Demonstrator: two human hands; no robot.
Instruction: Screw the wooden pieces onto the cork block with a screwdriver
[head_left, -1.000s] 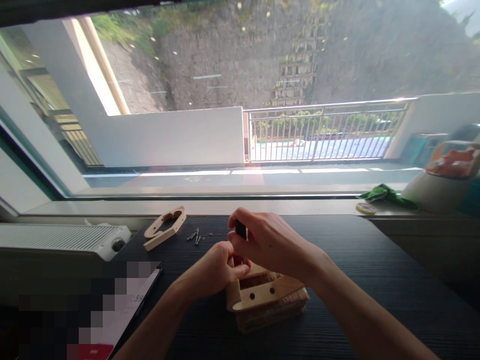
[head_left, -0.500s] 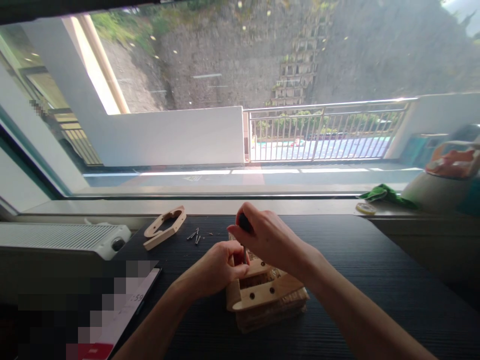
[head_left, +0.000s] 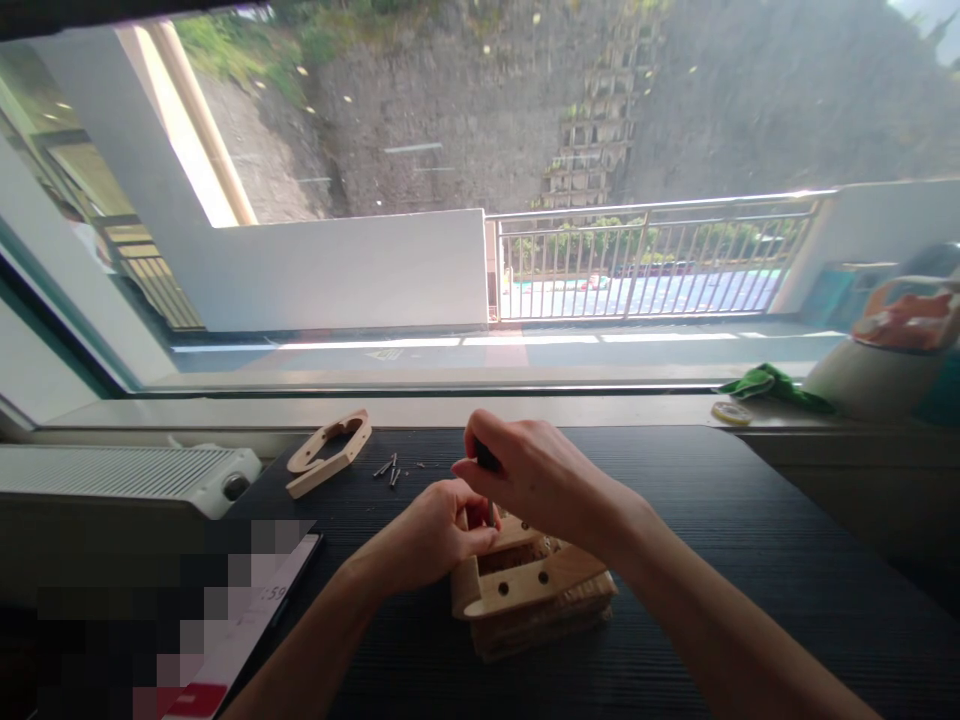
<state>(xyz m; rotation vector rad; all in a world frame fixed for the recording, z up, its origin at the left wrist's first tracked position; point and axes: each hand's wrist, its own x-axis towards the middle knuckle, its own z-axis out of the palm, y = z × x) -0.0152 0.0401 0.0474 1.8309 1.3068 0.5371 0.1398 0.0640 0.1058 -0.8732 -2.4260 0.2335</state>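
Pale, smooth wood makes up the frame (head_left: 521, 588) at the lower centre of the picture, its straight bars meeting a rounded end piece, with two dark round holes along the near bar. It lies on a squat brownish block (head_left: 541, 632) whose surface looks crinkled and slightly glossy, like wrapping film. The right hand (head_left: 536, 468), just above, is clenched around a black-handled tool (head_left: 487, 457) held nearly upright; its thin shaft runs down towards the wood. The left hand (head_left: 430, 532) grasps the frame's left end, fingers bent over it and thumb lying along the wood; whether its fingertips also pinch the shaft I cannot tell.

Left of centre rests a loose wooden piece (head_left: 339, 466), a curved shape with a scooped opening and a straight, squared bar. Slim grey metal screws (head_left: 385, 467) are scattered just beside it. Everything sits on a black tabletop (head_left: 720, 580) with fine linear grain. At the left edge is a white ribbed radiator (head_left: 127, 475). On the pale sill at right lie a rumpled green cloth (head_left: 771, 386) and a flat yellowish ring (head_left: 731, 413).
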